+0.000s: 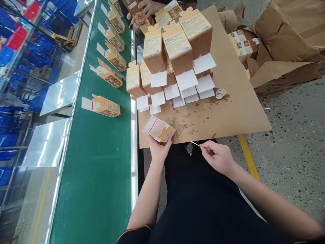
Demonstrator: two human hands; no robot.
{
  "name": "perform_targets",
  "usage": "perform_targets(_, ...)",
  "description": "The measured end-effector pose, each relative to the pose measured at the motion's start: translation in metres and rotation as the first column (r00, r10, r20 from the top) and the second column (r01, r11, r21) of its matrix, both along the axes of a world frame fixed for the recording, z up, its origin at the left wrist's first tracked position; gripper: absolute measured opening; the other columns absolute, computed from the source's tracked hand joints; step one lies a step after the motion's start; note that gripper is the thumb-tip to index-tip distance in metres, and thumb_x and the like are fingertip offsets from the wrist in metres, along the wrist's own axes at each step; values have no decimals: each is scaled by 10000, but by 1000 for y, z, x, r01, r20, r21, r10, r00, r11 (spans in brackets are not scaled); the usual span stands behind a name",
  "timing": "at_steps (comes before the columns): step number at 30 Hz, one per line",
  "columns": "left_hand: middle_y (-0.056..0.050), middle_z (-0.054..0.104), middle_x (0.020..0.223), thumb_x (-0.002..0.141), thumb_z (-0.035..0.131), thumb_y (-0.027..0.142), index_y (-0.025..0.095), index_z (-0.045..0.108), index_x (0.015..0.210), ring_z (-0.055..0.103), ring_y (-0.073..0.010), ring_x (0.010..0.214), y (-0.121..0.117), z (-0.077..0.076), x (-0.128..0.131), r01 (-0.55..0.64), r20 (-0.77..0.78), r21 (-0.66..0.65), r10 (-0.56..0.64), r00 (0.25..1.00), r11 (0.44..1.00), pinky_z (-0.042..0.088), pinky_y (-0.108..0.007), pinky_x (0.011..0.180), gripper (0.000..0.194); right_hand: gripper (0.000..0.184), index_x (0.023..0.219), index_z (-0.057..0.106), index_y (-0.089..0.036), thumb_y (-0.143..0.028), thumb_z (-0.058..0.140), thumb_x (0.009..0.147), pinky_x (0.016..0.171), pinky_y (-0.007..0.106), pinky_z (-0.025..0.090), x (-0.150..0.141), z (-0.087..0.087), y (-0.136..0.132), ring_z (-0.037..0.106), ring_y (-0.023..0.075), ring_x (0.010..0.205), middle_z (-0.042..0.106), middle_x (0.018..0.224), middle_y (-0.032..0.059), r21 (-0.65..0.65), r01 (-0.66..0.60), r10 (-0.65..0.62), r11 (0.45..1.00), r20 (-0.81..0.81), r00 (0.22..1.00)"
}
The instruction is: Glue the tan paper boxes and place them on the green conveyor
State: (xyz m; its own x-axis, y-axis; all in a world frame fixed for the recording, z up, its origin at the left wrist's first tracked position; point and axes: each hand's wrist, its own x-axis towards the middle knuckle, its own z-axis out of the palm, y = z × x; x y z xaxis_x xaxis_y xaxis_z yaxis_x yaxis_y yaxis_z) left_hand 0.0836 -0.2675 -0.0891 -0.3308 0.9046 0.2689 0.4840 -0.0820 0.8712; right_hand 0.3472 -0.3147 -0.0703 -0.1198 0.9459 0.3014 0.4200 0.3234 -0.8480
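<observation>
My left hand (159,149) is wrapped round the lower end of a small carton (159,128), tilted over the near edge of the cardboard-covered table. The carton's white flap with a red strip sticks out to the upper left. To the right, my right hand (217,156) pinches a thin cotton swab (195,144), its tip pointing left toward the carton but apart from it. A stack of brown cartons (177,47) with white flaps hanging out stands just beyond. Near its right side, a small clear cup (220,94) sits among dark wet spots on the cardboard (236,112).
Several open cartons (106,106) stand in a row on the green conveyor belt (93,176) at left, bordered by a metal rail (134,162). Another person's hands (147,8) hold a carton at the top. Torn brown paper (286,40) wraps more cartons on the right.
</observation>
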Motion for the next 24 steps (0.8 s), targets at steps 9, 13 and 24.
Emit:
perform_targets(9, -118, 681, 1360, 642, 1011, 312, 300, 388, 1265, 789, -319, 1237, 3, 13, -96, -346, 124, 68, 336, 934, 936, 703, -538, 1048, 881, 215, 885, 759, -229, -245, 646, 1067, 522, 223, 451, 1, -2, 5, 530, 98, 485, 601, 598, -44, 46, 22, -20, 999, -40, 999)
perform_targets(13, -149, 622, 1467, 590, 995, 255, 299, 340, 1222, 773, -319, 1295, -7, 27, -183, -528, 190, 125, 502, 844, 840, 646, -600, 1152, 912, 269, 856, 775, -235, -355, 683, 1078, 482, 234, 453, 14, -4, 8, 516, 107, 454, 584, 569, -34, 44, 97, -95, 994, -35, 995)
perform_targets(24, -143, 511, 1491, 732, 966, 316, 299, 387, 1335, 579, -326, 1500, -39, 1, -185, -763, 52, 160, 767, 640, 626, 455, -602, 1320, 836, 251, 892, 789, -272, -459, 728, 1047, 489, 302, 517, 43, -10, 25, 592, 163, 462, 635, 592, -2, 47, 135, -134, 990, -11, 991)
